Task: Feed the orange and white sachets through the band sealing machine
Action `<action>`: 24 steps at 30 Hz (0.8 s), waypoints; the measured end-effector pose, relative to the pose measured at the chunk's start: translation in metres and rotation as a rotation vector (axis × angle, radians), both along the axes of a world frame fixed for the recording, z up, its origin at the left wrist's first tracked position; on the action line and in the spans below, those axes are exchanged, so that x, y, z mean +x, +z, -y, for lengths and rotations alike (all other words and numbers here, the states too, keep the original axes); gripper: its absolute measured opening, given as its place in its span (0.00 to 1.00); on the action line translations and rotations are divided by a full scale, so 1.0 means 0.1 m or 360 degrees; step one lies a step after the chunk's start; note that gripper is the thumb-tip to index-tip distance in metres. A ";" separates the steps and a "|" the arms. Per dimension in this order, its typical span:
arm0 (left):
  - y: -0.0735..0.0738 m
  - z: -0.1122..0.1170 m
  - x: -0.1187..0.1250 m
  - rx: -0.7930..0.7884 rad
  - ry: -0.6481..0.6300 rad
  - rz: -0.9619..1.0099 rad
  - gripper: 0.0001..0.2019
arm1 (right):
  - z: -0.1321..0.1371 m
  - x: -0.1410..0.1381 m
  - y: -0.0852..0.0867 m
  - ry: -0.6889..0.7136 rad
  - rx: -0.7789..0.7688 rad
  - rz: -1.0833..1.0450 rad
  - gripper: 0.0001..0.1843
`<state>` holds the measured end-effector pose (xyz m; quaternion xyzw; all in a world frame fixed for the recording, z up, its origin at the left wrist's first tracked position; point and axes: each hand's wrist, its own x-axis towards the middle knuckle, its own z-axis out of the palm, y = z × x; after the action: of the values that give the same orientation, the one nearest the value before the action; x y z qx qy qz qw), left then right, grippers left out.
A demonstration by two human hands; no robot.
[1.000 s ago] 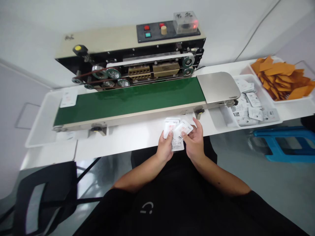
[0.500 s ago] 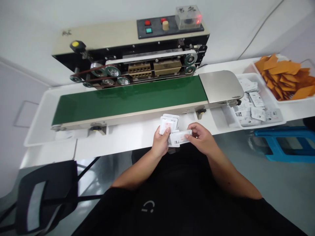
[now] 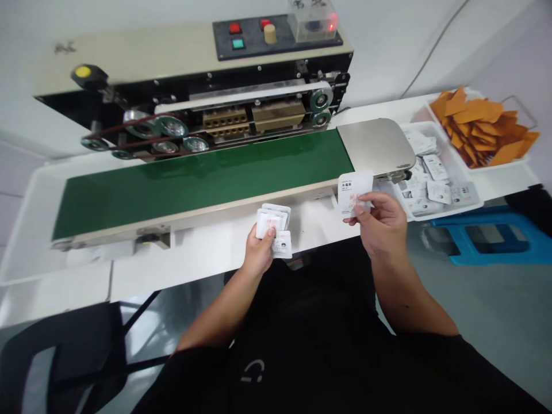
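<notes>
My left hand (image 3: 259,250) grips a small stack of white printed sachets (image 3: 273,221) near the front edge of the table, thumb on top. One sachet of the stack sticks out toward the lower right. In my right hand (image 3: 383,224) a single white sachet (image 3: 355,192) is pinched between thumb and fingers, held upright with its printed side toward me. It is raised in front of the metal end plate (image 3: 375,146) of the band sealer (image 3: 172,52). Beside that plate, a white bin (image 3: 463,210) holds many similar sachets.
The sealer's green conveyor belt (image 3: 207,175) runs along the white table (image 3: 207,253). Orange packets (image 3: 487,126) fill another bin at the far right. A blue stool (image 3: 495,236) stands below right, a black chair (image 3: 86,345) below left. A white tray (image 3: 26,230) lies under the belt's left end.
My right hand has drawn one sachet off the stack and lifted it right and up. My left hand still holds the others. The view has shifted to the right.
</notes>
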<state>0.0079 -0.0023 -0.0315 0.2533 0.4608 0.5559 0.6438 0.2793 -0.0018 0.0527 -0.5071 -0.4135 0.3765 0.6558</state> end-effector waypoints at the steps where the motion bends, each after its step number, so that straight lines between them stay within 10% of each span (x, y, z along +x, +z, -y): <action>1: -0.01 0.00 0.00 -0.0009 -0.0006 0.0001 0.30 | -0.04 0.04 0.05 -0.0017 0.0018 0.0031 0.11; 10: -0.08 0.01 -0.01 -0.0071 -0.0035 0.0007 0.31 | -1.00 0.54 0.63 0.0149 -0.0177 0.0088 0.13; 24: -0.15 0.09 -0.04 -0.0096 -0.0120 0.0044 0.30 | -1.71 0.36 0.72 0.0355 -0.0549 0.0035 0.11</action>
<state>0.0039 -0.0117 -0.0469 0.2433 0.4584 0.5206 0.6779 0.3148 0.1697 0.1244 -0.5670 -0.4038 0.5064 0.5089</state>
